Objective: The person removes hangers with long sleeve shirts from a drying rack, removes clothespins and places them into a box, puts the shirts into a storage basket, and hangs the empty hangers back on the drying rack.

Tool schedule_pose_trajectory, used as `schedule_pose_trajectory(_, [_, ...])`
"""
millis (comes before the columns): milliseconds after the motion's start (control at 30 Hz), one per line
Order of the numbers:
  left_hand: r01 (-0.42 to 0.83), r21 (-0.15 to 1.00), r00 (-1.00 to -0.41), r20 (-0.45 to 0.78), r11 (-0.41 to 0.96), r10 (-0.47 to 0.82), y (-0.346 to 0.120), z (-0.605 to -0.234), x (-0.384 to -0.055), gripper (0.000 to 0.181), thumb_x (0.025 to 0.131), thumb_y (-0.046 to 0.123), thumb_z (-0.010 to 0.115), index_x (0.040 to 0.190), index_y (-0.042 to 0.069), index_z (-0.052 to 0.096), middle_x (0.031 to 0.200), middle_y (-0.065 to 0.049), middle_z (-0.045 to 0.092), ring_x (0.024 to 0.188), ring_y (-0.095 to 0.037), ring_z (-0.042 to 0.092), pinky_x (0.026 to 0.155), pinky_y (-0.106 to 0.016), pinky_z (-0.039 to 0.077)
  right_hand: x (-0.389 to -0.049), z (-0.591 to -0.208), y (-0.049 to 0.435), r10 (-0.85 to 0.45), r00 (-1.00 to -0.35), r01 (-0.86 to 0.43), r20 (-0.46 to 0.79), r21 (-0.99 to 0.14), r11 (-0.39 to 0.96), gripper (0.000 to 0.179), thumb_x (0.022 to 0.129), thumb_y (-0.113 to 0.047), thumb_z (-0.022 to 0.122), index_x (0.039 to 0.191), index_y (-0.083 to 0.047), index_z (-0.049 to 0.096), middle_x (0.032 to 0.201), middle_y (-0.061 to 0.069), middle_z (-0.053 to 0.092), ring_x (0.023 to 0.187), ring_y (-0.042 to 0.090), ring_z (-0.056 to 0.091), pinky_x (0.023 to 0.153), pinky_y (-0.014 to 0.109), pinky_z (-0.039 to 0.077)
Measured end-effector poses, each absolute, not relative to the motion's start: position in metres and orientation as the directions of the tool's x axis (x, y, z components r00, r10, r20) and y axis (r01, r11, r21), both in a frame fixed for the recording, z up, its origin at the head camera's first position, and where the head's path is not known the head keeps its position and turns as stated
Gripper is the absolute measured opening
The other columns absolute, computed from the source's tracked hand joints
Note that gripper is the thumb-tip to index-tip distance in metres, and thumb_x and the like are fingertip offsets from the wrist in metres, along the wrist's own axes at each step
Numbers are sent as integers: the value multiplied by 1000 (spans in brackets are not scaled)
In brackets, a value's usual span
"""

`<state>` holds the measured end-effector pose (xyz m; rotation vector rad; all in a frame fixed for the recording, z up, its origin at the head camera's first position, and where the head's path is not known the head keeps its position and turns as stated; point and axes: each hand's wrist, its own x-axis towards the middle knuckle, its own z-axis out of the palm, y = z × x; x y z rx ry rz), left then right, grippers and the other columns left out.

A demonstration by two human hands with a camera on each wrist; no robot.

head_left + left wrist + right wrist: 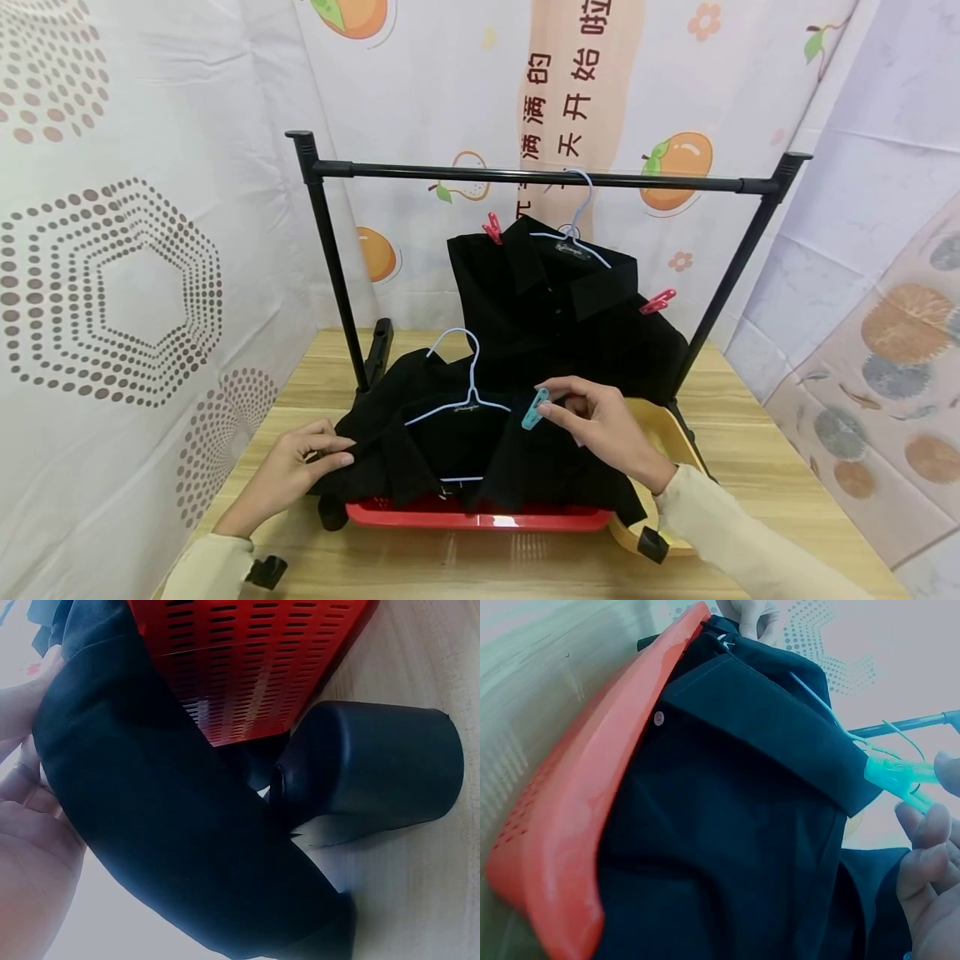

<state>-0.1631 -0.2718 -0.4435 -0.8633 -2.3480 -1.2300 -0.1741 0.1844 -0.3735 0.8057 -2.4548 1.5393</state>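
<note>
Between the thumb and fingers of my right hand (611, 425) is a teal clothespin (534, 409), held just above the collar of a black collared shirt (367, 454). The right wrist view shows the clothespin (889, 774) overlapping the collar's edge. A light blue hanger (474, 367) sits inside this shirt, its hook upward. My left hand (296, 467) pinches the shirt's left shoulder edge; in the left wrist view the black cloth (150, 795) hangs down from those fingers. Behind, another black shirt (517, 342) hangs on a hanger, with a pink clothespin (492, 228) and another pink clothespin (658, 302) at its shoulders.
A black clothes rack (465, 174) spans the wooden table (780, 483), with its black feet near the front. The front shirt lies over a red basket (480, 522). At the right stands a yellow basket (667, 425), partly under the shirts and my right arm.
</note>
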Motion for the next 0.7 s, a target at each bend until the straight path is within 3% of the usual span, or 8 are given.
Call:
schedule_pose_trajectory(400, [655, 613, -755, 547, 441, 361, -272, -442, -164, 27, 83, -7, 80, 103, 10, 81, 82, 8, 58, 66, -8, 49, 55, -25, 42, -169, -383, 209, -305, -889, -443, 342, -811, 381, 23, 100, -20, 71, 123, -18, 71, 95, 5, 66, 52, 17, 51, 46, 28, 44])
schedule_pose_trajectory(700, [671, 598, -741, 563, 437, 367, -272, -443, -163, 27, 82, -8, 80, 102, 9, 81, 84, 8, 59, 71, -9, 52, 59, -25, 44, -168, -391, 228, -270, -902, -423, 337, -812, 401, 26, 100, -22, 71, 124, -10, 70, 96, 7, 69, 51, 17, 51, 45, 29, 44])
